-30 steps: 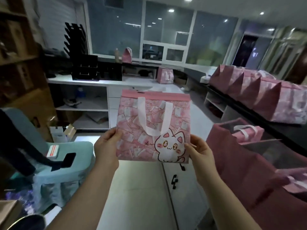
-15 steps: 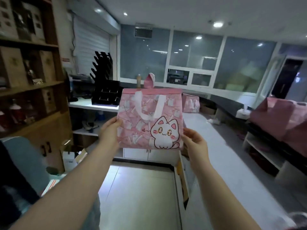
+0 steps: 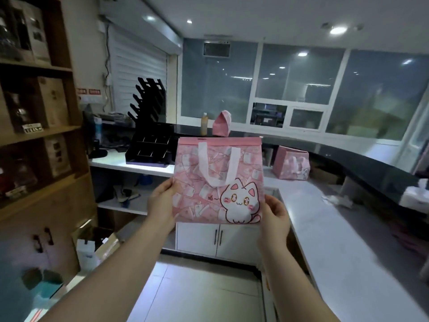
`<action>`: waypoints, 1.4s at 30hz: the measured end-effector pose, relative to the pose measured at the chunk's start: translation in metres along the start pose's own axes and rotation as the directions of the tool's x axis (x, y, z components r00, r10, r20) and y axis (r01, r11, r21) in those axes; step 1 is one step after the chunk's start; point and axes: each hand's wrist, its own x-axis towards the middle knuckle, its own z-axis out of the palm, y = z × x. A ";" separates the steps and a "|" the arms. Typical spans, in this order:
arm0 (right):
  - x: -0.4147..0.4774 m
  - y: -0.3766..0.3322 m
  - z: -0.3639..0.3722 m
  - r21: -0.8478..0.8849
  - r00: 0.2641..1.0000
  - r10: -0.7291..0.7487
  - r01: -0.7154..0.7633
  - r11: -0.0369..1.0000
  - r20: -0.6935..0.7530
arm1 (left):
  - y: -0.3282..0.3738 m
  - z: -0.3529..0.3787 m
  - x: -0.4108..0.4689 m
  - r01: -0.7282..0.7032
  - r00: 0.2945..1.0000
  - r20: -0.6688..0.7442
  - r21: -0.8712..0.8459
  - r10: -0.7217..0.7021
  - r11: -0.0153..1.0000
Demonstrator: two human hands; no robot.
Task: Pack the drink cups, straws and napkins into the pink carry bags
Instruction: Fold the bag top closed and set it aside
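Shop-type room, white desk (image 3: 336, 240) running down the right side. Out in mid-air the pink carry bag (image 3: 218, 180) is held flat and upright, mouth on top. Left hand (image 3: 162, 203) pinches its lower left edge and right hand (image 3: 275, 219) its lower right edge, so both grips sit well below the opening.

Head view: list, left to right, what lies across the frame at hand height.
Wooden shelf unit → left hand → pink carry bag → right hand → white bundle at the far right.
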 end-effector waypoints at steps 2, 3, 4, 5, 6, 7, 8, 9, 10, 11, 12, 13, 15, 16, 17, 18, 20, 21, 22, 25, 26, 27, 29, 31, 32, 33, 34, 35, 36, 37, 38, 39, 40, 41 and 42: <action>0.049 0.010 0.021 0.011 1.000 -0.012 0.012 1.000 -0.026 | -0.011 0.023 0.051 0.016 1.000 0.017 -0.014 -0.016 1.000; 0.074 0.014 0.031 0.006 0.999 -0.019 0.019 1.000 -0.027 | -0.017 0.035 0.076 0.028 0.999 0.026 -0.016 -0.028 0.999; 0.099 0.017 0.042 -0.004 0.999 -0.024 0.024 1.000 -0.029 | -0.021 0.047 0.102 0.040 0.999 0.033 -0.014 -0.039 0.999; 0.124 0.020 0.053 -0.011 0.999 -0.026 0.026 1.000 -0.030 | -0.023 0.060 0.129 0.051 0.998 0.035 -0.011 -0.051 0.999; 0.150 0.021 0.064 -0.016 0.999 -0.027 0.026 1.000 -0.026 | -0.024 0.075 0.156 0.061 0.997 0.037 -0.007 -0.061 0.998; 0.176 0.023 0.075 -0.017 0.999 -0.029 0.028 0.999 -0.020 | -0.024 0.091 0.182 0.068 0.997 0.044 -0.004 -0.067 0.998; 0.201 0.024 0.085 -0.016 0.999 -0.035 0.034 0.999 -0.015 | -0.024 0.107 0.209 0.067 0.996 0.061 -0.002 -0.066 0.998; 0.228 0.026 0.094 -0.012 0.999 -0.043 0.043 0.999 -0.011 | -0.023 0.124 0.235 0.055 0.995 0.085 -0.003 -0.055 0.998; 0.253 0.028 0.101 -0.011 0.999 -0.049 0.049 0.999 -0.004 | -0.023 0.141 0.261 0.037 0.994 0.107 0.001 -0.037 0.999; 0.277 0.030 0.107 -0.014 0.999 -0.052 0.052 0.999 0.009 | -0.024 0.156 0.284 0.021 0.991 0.130 0.009 -0.022 1.000; 0.300 0.031 0.112 -0.022 0.998 -0.054 0.055 0.998 0.027 | -0.025 0.171 0.307 0.009 0.988 0.157 0.015 -0.011 1.000; 0.323 0.033 0.116 -0.035 0.997 -0.058 0.060 0.998 0.044 | -0.028 0.184 0.329 0.002 0.984 0.179 0.019 -0.006 1.000; 0.367 0.037 0.119 -0.062 0.995 -0.066 0.070 0.996 0.070 | -0.042 0.206 0.371 0.000 0.982 0.188 0.022 -0.004 1.000; 0.389 0.040 0.120 -0.071 0.994 -0.069 0.075 0.995 0.085 | -0.051 0.217 0.390 0.004 0.981 0.193 0.019 -0.008 1.000; 0.411 0.042 0.120 -0.081 0.992 -0.068 0.077 0.994 0.103 | -0.062 0.228 0.407 0.015 0.980 0.199 0.017 -0.018 1.000; 0.434 0.045 0.119 -0.088 0.991 -0.064 0.074 0.993 0.116 | -0.074 0.239 0.424 0.026 0.979 0.202 0.016 -0.028 1.000; 0.478 0.052 0.120 -0.091 0.991 -0.046 0.057 0.994 0.123 | -0.094 0.263 0.454 0.035 0.980 0.194 0.019 -0.038 0.999; 0.501 0.054 0.121 -0.091 0.991 -0.029 0.041 0.995 0.134 | -0.102 0.276 0.469 0.034 0.983 0.178 0.015 -0.037 0.999; 0.524 0.055 0.124 -0.094 0.988 -0.009 0.023 0.995 0.153 | -0.106 0.290 0.484 0.029 0.987 0.160 0.012 -0.030 1.000; 0.599 0.045 0.144 -0.133 0.980 0.031 -0.005 0.991 0.198 | -0.105 0.340 0.533 -0.017 0.993 0.113 0.030 0.013 0.999; 0.624 0.038 0.151 -0.146 0.978 0.037 -0.006 0.989 0.207 | -0.102 0.358 0.550 -0.031 0.993 0.112 0.027 0.028 0.999; 0.648 0.033 0.159 -0.161 0.974 0.033 0.004 0.987 0.223 | -0.100 0.375 0.568 -0.042 0.993 0.109 0.013 0.040 0.999; 0.692 0.029 0.174 -0.200 0.970 -0.015 0.065 0.978 0.242 | -0.101 0.401 0.601 -0.062 0.995 0.080 -0.030 0.065 0.998; 0.731 0.042 0.187 -0.400 0.961 -0.179 0.253 0.881 0.212 | -0.114 0.420 0.629 -0.121 0.992 0.018 -0.051 0.123 0.991; 0.746 0.054 0.192 -0.588 0.934 -0.303 0.355 0.727 0.189 | -0.123 0.426 0.641 -0.162 0.987 -0.015 -0.051 0.161 0.986; 0.758 0.068 0.198 -0.733 0.886 -0.412 0.423 0.533 0.212 | -0.134 0.432 0.653 -0.198 0.980 -0.038 -0.052 0.196 0.979; 0.768 0.084 0.205 -0.781 0.838 -0.469 0.482 0.397 0.278 | -0.147 0.437 0.666 -0.220 0.975 -0.046 -0.046 0.218 0.974; 0.777 0.101 0.212 -0.785 0.821 -0.451 0.520 0.338 0.349 | -0.161 0.442 0.680 -0.230 0.973 -0.042 -0.029 0.228 0.973; 0.786 0.118 0.221 -0.780 0.827 -0.394 0.534 0.326 0.402 | -0.173 0.448 0.694 -0.232 0.972 -0.033 -0.010 0.232 0.973; 0.795 0.134 0.230 -0.784 0.846 -0.326 0.521 0.337 0.422 | -0.185 0.453 0.710 -0.225 0.974 -0.029 0.005 0.225 0.974; 0.806 0.149 0.239 -0.793 0.868 -0.265 0.493 0.360 0.419 | -0.196 0.460 0.726 -0.207 0.978 -0.037 0.011 0.207 0.978; 0.817 0.162 0.247 -0.795 0.883 -0.225 0.468 0.386 0.411 | -0.207 0.466 0.742 -0.190 0.980 -0.052 0.011 0.190 0.982; 0.829 0.173 0.255 -0.792 0.890 -0.204 0.456 0.406 0.408 | -0.218 0.473 0.758 -0.185 0.980 -0.067 0.007 0.185 0.983; 0.842 0.184 0.262 -0.792 0.895 -0.185 0.444 0.418 0.405 | -0.229 0.480 0.774 -0.192 0.978 -0.075 0.006 0.192 0.981; 0.855 0.194 0.269 -0.790 0.904 -0.150 0.423 0.444 0.400 | -0.240 0.486 0.788 -0.204 0.976 -0.072 0.014 0.204 0.979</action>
